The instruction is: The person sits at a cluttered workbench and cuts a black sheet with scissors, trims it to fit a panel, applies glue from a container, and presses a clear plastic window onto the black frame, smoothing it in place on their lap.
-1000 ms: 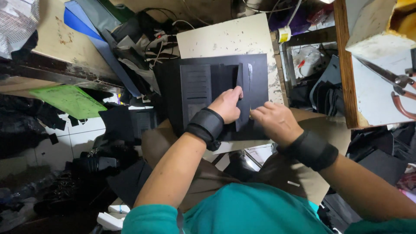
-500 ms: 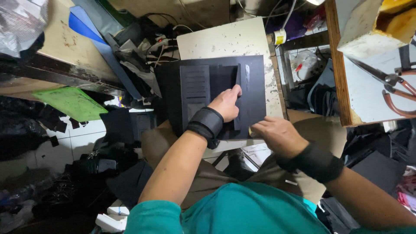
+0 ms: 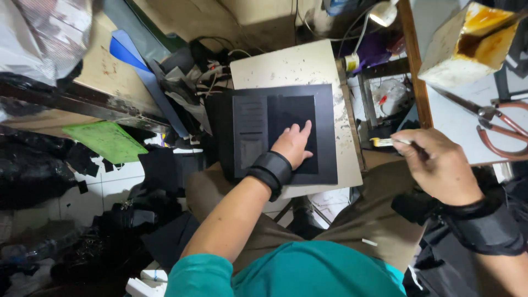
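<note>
The left hand (image 3: pixel 294 146) lies flat and open on a black sheet (image 3: pixel 286 132). Its fingers press a smaller black piece (image 3: pixel 291 113) on the sheet and grip nothing. The sheet sits on a small pale tabletop (image 3: pixel 297 63) and covers most of it. A bare strip of tabletop shows above the sheet and along its right edge. To the right of the sheet, off the tabletop, the right hand (image 3: pixel 440 168) is closed around a thin brush (image 3: pixel 388 142). Red-handled scissors (image 3: pixel 503 129) lie farther right of the sheet. Left of the sheet it is crowded with scraps.
</note>
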